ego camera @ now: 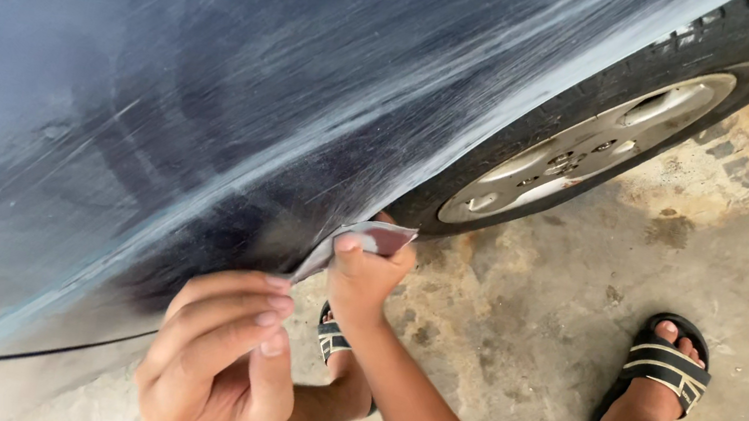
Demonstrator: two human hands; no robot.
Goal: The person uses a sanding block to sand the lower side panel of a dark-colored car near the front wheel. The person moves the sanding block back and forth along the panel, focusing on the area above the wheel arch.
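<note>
Two hands on one sandpaper sheet (pixel 359 243): right hand (pixel 366 275) pinches its upper edge, left hand (pixel 219 352) pinches the lower corner, against the scuffed car fender (pixel 208 112).

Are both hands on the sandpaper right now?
Yes: the right hand pinches the sandpaper's upper end, and the left hand's fingertips hold its lower end against the car panel.

I see a stained, blotchy concrete floor (pixel 580 316). On it rests the car's tyre with its silver hubcap (pixel 587 150), and my two sandalled feet (pixel 661 375) stand just beside it.
</note>
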